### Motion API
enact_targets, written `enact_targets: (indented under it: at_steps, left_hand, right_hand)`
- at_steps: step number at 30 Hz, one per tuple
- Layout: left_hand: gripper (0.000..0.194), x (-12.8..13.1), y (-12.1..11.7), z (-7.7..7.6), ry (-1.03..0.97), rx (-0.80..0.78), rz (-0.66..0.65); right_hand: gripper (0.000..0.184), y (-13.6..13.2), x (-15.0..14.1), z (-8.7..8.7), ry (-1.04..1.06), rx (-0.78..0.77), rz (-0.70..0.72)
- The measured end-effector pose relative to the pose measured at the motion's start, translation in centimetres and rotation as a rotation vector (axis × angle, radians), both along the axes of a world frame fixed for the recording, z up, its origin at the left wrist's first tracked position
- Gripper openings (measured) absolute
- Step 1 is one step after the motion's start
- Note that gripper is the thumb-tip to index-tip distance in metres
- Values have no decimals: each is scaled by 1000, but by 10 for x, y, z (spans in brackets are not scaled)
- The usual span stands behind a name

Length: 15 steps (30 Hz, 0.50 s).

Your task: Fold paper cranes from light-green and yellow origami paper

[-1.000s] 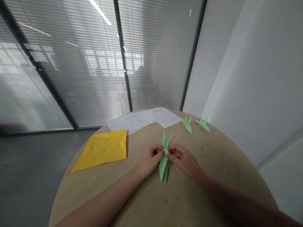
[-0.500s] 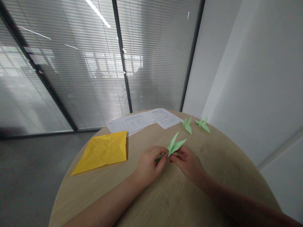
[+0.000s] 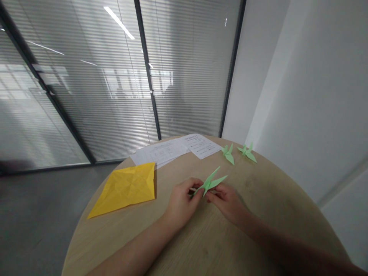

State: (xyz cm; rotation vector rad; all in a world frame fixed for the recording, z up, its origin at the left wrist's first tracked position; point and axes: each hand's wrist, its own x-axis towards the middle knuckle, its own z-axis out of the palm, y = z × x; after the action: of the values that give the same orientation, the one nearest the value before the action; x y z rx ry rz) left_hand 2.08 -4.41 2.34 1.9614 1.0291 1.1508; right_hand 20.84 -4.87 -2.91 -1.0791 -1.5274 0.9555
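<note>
Shaping the folded points looks like the step in hand, and it asks for a firm hold near the base with a light touch at the tips. The left hand [image 3: 183, 197] pinches the green paper [image 3: 209, 183] between thumb and forefinger, close to where the folds meet. The right hand [image 3: 226, 197] has its fingers curled against or just behind the paper's right side; whether they pinch it or only support it, I cannot tell.

To do this well, keep the left pinch steady so the layers don't slip, work 1 fold at a time, and press each crease from its root outward. Pulling on a thin tip could bend or tear it, so the bases are probably safer to handle.

The paper is between the 2 hands, over the middle of the table [image 3: 267, 199]. Its long axis slants from the left thumb, near and left, to far and right. 2 long points splay that way, the upper steeper and the lower flatter, while 1 short tip points back toward the person.

Beyond it, a left bird [image 3: 228, 154] and a right bird [image 3: 247, 153] stand well apart from the hands. A yellow sheet [image 3: 125, 188] lies left.
</note>
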Motion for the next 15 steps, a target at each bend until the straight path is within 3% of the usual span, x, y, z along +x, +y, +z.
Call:
enact_targets:
  at_steps: [7,15]
  left_hand:
    - [10,-4,3,-4,34,83,62]
    - [14,-7,-6,3,64,317,-115]
  right_hand:
    - [37,-7,-6,4,95,-42,97]
    - [41,-5,-5,1,134,-33,98]
